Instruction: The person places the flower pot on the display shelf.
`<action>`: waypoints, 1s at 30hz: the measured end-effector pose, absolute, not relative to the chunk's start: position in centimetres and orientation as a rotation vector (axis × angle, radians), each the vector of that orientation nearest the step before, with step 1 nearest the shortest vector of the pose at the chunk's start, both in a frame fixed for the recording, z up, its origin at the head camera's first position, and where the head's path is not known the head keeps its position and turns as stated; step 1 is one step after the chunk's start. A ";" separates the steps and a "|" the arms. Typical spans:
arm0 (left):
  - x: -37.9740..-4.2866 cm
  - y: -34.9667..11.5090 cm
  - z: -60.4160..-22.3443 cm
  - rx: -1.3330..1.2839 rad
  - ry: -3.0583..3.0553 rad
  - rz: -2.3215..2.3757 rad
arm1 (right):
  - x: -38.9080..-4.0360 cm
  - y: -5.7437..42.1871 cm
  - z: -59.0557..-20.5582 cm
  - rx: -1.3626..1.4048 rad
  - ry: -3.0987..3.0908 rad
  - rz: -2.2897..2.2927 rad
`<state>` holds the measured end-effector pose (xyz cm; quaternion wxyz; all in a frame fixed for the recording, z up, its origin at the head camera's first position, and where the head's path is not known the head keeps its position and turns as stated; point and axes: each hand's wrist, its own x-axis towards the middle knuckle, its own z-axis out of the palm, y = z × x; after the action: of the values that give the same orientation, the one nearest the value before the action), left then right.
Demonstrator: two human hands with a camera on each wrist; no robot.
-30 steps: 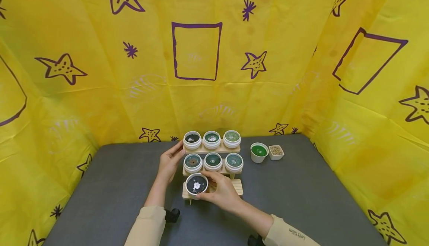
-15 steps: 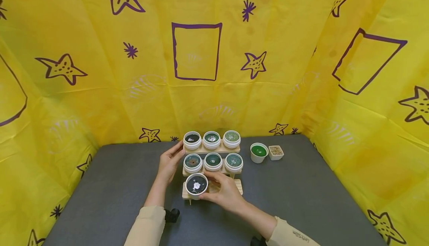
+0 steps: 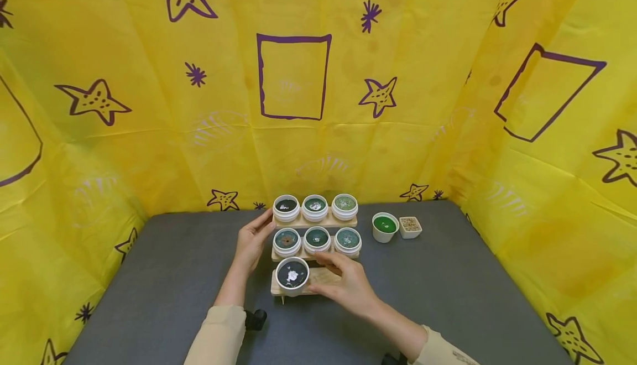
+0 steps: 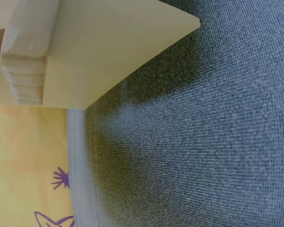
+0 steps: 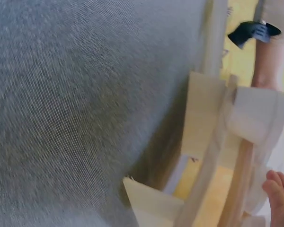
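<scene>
A three-tier wooden rack [image 3: 323, 282] stands on the table, with white cups on its upper two tiers. On the left of its front tier sits a white cup [image 3: 292, 274] with a dark filling and white bits on top. My right hand [image 3: 348, 287] is just right of this cup, fingers and thumb parted and holding nothing. In the right wrist view its fingers [image 5: 279, 187] are at the lower right, the white cup [image 5: 259, 116] above them. My left hand [image 3: 251, 240] holds the left end of the rack's top tier, fingertips partly hidden.
Right of the rack stand a white cup [image 3: 385, 227] with a green filling and a small square dish [image 3: 410, 227] of tan grains. Yellow cloth [image 3: 293, 149] walls in the grey table [image 3: 448, 298] at the back and sides.
My right hand has let go of the dark-filled cup and moved a little to the right. The cup remains on the front tier. My left hand stays in place.
</scene>
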<state>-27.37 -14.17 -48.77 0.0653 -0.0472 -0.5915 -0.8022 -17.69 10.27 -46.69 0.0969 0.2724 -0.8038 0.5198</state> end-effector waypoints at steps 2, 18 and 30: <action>-27.4 -14.2 -48.8 -0.147 -1.783 -2.422 | -17.7 10.7 -46.3 0.785 -2.357 1.599; -27.3 -14.2 -48.9 -0.142 -1.787 -2.413 | -19.4 14.8 -43.2 0.604 -2.187 1.595; -27.4 -14.2 -48.8 -0.119 -1.798 -2.435 | -22.1 19.2 -43.3 0.241 -2.156 1.584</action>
<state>-27.41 -14.25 -48.80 0.0561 -0.0392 -0.5926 -0.8026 -22.11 19.19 -43.26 0.2258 0.0876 -0.7818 0.5746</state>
